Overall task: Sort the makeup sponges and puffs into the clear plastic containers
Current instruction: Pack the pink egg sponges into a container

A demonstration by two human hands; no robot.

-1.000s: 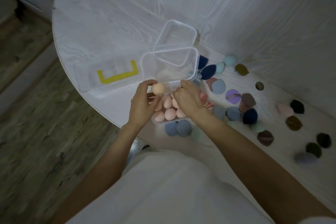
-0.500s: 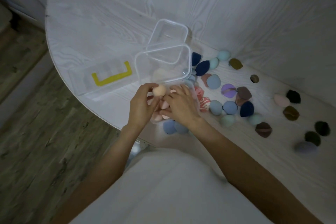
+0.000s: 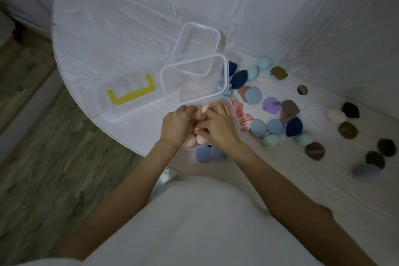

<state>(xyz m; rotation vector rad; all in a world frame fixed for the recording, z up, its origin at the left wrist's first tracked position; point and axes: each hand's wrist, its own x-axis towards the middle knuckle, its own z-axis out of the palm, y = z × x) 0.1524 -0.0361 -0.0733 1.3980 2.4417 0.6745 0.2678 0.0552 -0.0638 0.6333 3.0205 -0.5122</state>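
- The round white wood-grain table is seen with most of the sorting judged not yet done: many sponges and puffs lie loose on its right side
- A long clear plastic box with a yellow handle lies flat at the left; what it holds cannot be told
- Two clear square plastic containers stand one behind the other at the middle; the nearer appears to hold one or two pale pieces, the farther looks unfilled
- A low clear plastic container of peach egg-shaped sponges sits at the near edge and is judged nearly full, so the peach group seems almost done
- The left hand and right hand are bent over this container, fingers curled down among the peach sponges; whether a sponge is pinched cannot be told
- The loose blue, navy, teal, purple, brown and dark puffs are left to sort, well apart from the far containers
- Two grey-blue puffs lie just beside the peach container, unsorted
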